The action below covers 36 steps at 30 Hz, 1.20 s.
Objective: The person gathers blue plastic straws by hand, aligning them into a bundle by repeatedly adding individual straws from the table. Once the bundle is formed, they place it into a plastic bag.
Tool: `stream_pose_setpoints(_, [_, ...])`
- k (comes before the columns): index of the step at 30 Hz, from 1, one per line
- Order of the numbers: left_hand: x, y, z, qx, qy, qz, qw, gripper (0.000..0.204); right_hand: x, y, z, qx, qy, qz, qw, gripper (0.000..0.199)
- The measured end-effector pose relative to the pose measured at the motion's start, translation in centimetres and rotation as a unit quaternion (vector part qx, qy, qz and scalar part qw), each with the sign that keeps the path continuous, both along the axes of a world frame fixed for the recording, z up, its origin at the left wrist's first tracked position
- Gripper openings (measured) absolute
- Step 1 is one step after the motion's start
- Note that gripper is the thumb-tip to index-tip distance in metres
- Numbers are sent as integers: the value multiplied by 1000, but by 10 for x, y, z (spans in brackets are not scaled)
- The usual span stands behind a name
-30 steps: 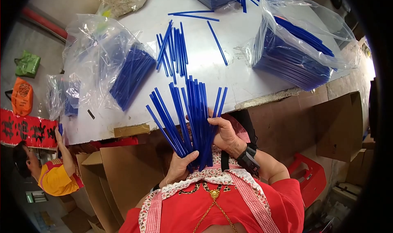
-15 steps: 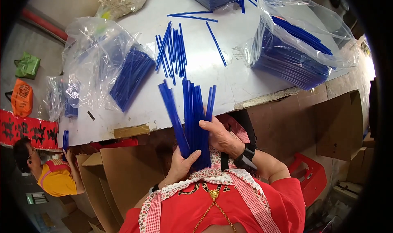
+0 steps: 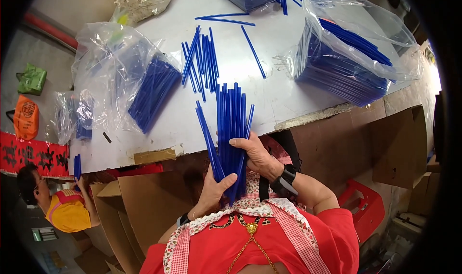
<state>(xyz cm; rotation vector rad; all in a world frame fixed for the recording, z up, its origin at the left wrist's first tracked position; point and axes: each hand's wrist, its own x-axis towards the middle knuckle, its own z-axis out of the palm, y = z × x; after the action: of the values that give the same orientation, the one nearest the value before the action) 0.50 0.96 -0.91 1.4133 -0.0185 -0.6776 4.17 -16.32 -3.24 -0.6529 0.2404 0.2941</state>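
A white desk [image 3: 231,47] spans the upper frame; at far left, a red banner [image 3: 32,156] bears black characters and an orange bag [image 3: 26,119] dark print. Mid-frame, slender glossy blue sticks [image 3: 232,115] form a splayed bundle, left hand [image 3: 213,191] gripping low, right hand [image 3: 261,155] higher.

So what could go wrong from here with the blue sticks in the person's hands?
1. A few outer sticks lean away from the bundle above the left hand, so they might slip out.
2. The bundle's lower end is on the person's side of the edge of the table; anything dropped there could land on the floor.
3. The clear bag at right gapes open near the edge; a bump might spill its sticks.
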Motion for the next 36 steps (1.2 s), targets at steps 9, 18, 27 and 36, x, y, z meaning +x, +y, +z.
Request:
stream_pose_setpoints(9, [-3, -8, 10, -91, 58, 109, 988, 56, -3, -2, 8, 107, -48, -7, 993, 50])
stream_pose_setpoints(18, [-4, -5, 7, -64, 40, 135, 988, 56, -8, -9, -4, 138, -1, -8, 990, 52])
stream_pose_setpoints(27, [-7, -4, 6, -58, 46, 158, 985, 57, -10, -10, -6, 167, 37, -14, 985, 50])
stream_pose_setpoints(36, [-12, -6, 11, -48, 11, 149, 988, 55, -13, -8, -13, 183, 52, -23, 981, 48])
